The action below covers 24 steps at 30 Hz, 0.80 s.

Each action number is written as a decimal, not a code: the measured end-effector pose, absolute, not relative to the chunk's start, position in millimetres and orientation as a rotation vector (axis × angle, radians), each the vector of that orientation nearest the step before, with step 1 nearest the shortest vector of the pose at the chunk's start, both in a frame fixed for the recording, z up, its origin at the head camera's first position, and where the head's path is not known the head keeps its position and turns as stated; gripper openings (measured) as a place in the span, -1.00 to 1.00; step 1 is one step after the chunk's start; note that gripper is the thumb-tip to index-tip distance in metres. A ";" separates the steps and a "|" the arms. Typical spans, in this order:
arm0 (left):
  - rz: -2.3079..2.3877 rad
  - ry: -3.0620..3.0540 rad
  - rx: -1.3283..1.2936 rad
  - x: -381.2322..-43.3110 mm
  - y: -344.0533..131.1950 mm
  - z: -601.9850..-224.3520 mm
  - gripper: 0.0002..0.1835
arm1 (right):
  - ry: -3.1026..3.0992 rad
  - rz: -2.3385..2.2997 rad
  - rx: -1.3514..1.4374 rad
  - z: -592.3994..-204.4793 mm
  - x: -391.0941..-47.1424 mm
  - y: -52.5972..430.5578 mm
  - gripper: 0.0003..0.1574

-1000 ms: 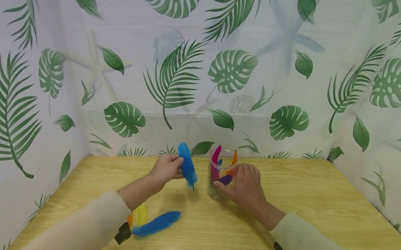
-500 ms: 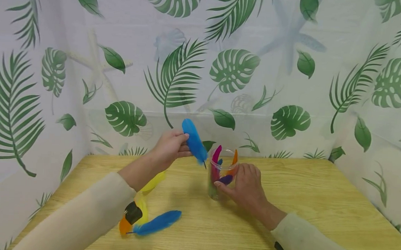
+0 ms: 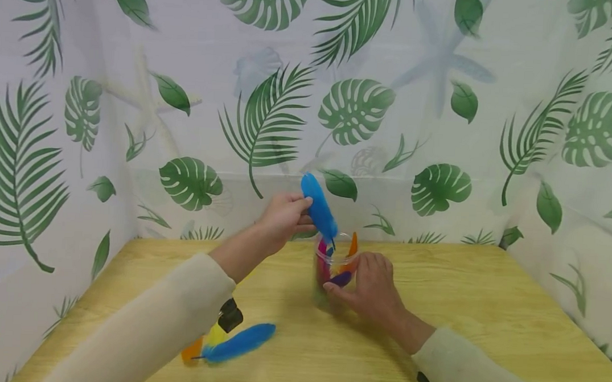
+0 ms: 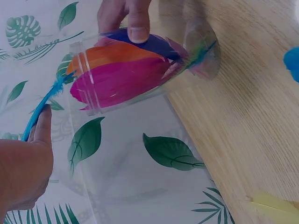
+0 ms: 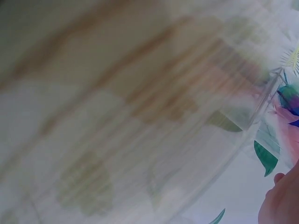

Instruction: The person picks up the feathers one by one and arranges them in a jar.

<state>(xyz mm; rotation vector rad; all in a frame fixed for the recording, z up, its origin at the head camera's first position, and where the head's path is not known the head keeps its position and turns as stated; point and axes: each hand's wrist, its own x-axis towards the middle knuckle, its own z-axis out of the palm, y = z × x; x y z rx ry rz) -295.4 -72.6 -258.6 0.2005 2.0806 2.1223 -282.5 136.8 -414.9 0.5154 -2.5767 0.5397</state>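
Note:
My left hand (image 3: 284, 219) pinches a bright blue feather (image 3: 319, 206), its quill pointing down at the mouth of a clear plastic jar (image 3: 336, 261). In the left wrist view the quill end of that blue feather (image 4: 57, 87) lies right by the jar's rim (image 4: 88, 77). My right hand (image 3: 376, 282) grips the jar's side, thumb across its front. Inside stand a magenta feather (image 4: 117, 84), an orange feather (image 3: 353, 247) and a purple-blue feather (image 3: 341, 279), among others. The right wrist view is mostly blurred, with part of the right hand (image 5: 282, 200) at its edge.
On the wooden table (image 3: 459, 311), left of centre, lie a darker blue feather (image 3: 240, 343), an orange feather (image 3: 191, 350) and a yellow feather (image 3: 216, 335), partly under the left sleeve (image 3: 156, 321). A leaf-patterned sheet (image 3: 288, 127) walls the back and sides.
My left hand has risen and moved right with the blue feather, bringing its quill from beside the jar to over its mouth. My right hand has stayed on the jar.

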 end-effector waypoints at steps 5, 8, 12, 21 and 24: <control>2.079 2.086 0.253 -299.1 -65.0 -266.4 -0.59 | -2.559 0.536 0.518 -416.6 -282.6 136.0 -0.13; 2.069 2.077 0.284 -298.6 -64.3 -268.3 -0.62 | -2.546 0.524 0.534 -416.9 -283.2 135.8 -0.12; 2.071 2.052 0.312 -298.1 -66.5 -269.5 -0.62 | -2.534 0.497 0.545 -417.0 -283.5 136.3 -0.11; 2.037 2.140 0.419 -294.4 -79.0 -272.9 -0.63 | -2.503 0.488 0.562 -416.9 -283.1 137.7 -0.17; 1.834 2.364 0.664 -290.8 -86.2 -276.5 -0.65 | -2.491 0.485 0.571 -417.7 -283.4 138.4 -0.17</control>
